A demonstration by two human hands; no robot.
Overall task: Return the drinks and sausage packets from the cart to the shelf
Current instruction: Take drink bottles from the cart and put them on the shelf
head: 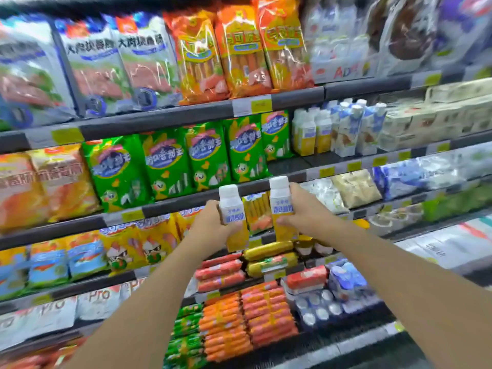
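My left hand (210, 222) and right hand (303, 209) each grip an upright yellow yogurt-drink bottle (234, 217) (282, 209); matching shelved bottles (311, 131) stand up and right, nearer my right hand.

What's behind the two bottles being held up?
Between the left bottle and right bottle a yellow sausage packet shows on the shelf; the bottles and hands hide whatever sits directly behind them.

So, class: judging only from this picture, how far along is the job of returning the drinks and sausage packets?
In hand: the left hand and right hand each hold a yellow drink bottle, raised before the shelves. Matching bottles stand on a higher shelf. The cart is out of view, so what is done or left cannot be told.
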